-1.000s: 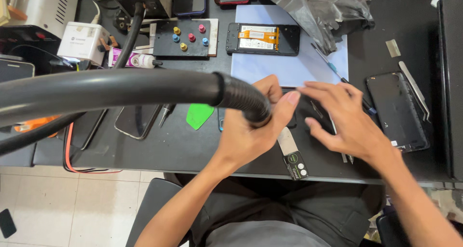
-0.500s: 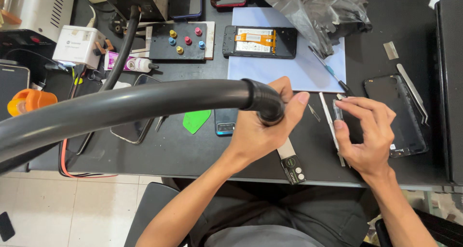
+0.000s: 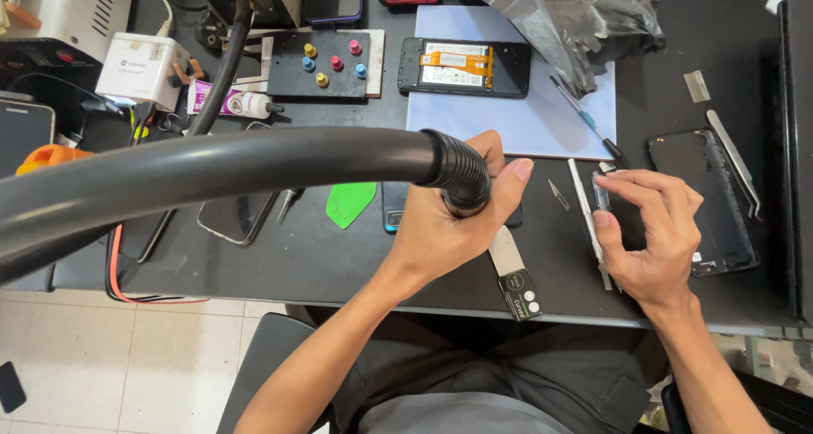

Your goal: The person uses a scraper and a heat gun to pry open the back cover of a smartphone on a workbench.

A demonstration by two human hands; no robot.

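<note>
My left hand (image 3: 440, 231) is wrapped around the ribbed end of a thick black hose (image 3: 254, 167), which sweeps in from the left across the bench. Part of a dark phone (image 3: 394, 207) shows just under that hand. My right hand (image 3: 652, 239) pinches a small narrow dark strip (image 3: 601, 193) between thumb and fingers, beside a thin metal rod (image 3: 584, 210). A black phone back cover (image 3: 707, 193) lies just right of that hand.
An opened phone (image 3: 464, 66) rests on a white mat (image 3: 517, 125) further back. A green pick (image 3: 349, 204), a flat metal pry tool (image 3: 515, 277), a screwdriver (image 3: 586, 122), tweezers (image 3: 733, 159), a screw board (image 3: 320, 61) and a black bag (image 3: 567, 19) lie around.
My right hand has pulled away to the right from the phone under my left hand and now pinches the small strip. The hose end has shifted slightly with my left hand.
</note>
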